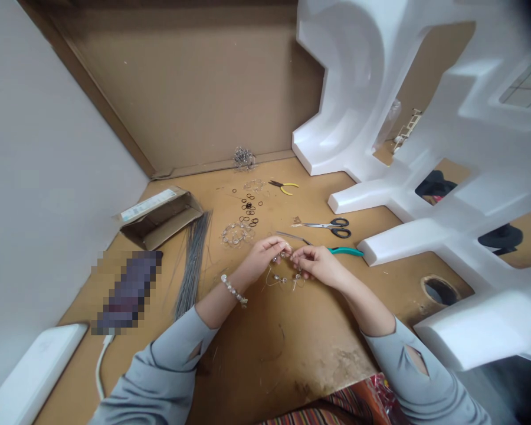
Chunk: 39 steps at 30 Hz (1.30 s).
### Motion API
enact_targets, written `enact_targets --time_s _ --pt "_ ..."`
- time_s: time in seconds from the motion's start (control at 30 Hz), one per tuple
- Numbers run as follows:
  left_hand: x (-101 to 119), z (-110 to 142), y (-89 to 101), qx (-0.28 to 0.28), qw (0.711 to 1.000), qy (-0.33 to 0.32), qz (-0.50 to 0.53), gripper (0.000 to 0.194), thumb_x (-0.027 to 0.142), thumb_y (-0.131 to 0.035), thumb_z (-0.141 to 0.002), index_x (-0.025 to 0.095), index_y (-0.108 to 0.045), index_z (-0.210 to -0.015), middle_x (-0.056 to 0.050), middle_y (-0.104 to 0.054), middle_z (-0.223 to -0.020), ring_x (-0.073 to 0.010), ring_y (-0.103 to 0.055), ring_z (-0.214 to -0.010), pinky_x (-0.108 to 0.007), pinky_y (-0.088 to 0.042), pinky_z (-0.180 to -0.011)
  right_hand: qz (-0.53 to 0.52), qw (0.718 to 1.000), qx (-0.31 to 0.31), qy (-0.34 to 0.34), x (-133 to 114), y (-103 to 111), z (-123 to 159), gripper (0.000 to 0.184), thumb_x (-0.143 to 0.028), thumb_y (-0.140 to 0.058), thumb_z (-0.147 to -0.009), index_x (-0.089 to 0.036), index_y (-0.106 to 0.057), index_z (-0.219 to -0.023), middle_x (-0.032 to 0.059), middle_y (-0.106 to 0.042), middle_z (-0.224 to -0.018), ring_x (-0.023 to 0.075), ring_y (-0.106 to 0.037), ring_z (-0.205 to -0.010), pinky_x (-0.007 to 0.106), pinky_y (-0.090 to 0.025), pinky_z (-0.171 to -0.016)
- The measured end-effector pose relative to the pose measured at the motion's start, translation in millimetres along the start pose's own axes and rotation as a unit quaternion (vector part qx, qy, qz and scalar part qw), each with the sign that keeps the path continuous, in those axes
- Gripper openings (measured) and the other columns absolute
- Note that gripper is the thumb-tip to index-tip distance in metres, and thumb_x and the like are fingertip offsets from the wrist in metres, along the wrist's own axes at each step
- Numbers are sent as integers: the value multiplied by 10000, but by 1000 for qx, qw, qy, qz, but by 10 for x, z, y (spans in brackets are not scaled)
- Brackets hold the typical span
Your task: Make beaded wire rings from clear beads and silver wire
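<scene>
A wire ring with clear beads (284,280) hangs between my two hands, several loose wire ends sticking out of it. My left hand (264,255) pinches its upper left part with thumb and forefinger. Facing it, my right hand (318,264) has its fingertips closed on the upper right part. The exact spot where the fingertips meet the wire is too small to make out. Just beyond my hands lie green-handled pliers (346,251), partly behind the right hand. Another beaded wire ring (236,234) rests on the table to the left.
Scissors (336,227), yellow-handled pliers (285,187), small dark rings (249,206) and a wire tangle (244,158) lie farther back. Left are a wire bundle (192,260), an open cardboard box (163,224) and a blurred-out dark object (130,289). White moulded foam (393,239) borders the right.
</scene>
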<state>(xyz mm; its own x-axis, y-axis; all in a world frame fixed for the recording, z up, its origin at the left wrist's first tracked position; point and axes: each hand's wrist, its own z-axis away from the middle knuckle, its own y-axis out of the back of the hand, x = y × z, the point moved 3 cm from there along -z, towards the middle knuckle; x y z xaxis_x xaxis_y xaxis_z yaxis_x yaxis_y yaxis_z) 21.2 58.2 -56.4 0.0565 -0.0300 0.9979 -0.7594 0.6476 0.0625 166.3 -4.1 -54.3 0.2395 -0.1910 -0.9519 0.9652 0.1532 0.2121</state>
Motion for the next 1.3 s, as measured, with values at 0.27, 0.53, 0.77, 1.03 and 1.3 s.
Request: enact_targets --time_s 0.27,0.53,0.77,1.03,1.3 --pt "26 24 -2 31 999 -5 -4 283 412 -512 -815 146 -603 -790 -2 -547 -694 -95 -457 -603 -213 -381 -582 48 999 4 16 -64 24 59 261 -413 -540 -775 -161 -607 -786 -15 -574 -589 90 -512 -497 215 -416 -511" --pt "60 23 18 25 993 12 113 278 418 -575 -769 143 -605 -739 11 -499 -643 -75 -429 -559 -202 -345 -537 488 844 222 35 39 534 393 501 -436 -559 -745 -150 -573 -1156 151 -561 -1211 310 -468 -1115 424 -338 -930" --pt "162 31 16 4 975 5 224 220 348 -618 -749 132 -601 -708 5 -493 -641 -71 -423 -558 -196 -322 -506 627 765 144 -37 75 382 447 622 -423 -548 -672 -129 -504 -1219 177 -569 -1126 351 -502 -1012 410 -372 -771" --pt "547 180 64 42 997 -52 43 236 344 -522 -806 138 -613 -736 9 -494 -635 -83 -422 -567 -214 -332 -544 595 790 142 -36 -33 480 447 282 -323 -509 -691 -138 -601 -883 125 -618 -858 244 -575 -802 317 -392 -669" --pt "781 312 106 103 976 -115 -151 255 321 -455 -849 158 -634 -770 16 -501 -630 -98 -405 -563 -229 -304 -539 475 853 168 138 -563 574 905 383 -234 -515 -698 -178 -541 -1075 57 -621 -918 184 -578 -786 288 -444 -710"
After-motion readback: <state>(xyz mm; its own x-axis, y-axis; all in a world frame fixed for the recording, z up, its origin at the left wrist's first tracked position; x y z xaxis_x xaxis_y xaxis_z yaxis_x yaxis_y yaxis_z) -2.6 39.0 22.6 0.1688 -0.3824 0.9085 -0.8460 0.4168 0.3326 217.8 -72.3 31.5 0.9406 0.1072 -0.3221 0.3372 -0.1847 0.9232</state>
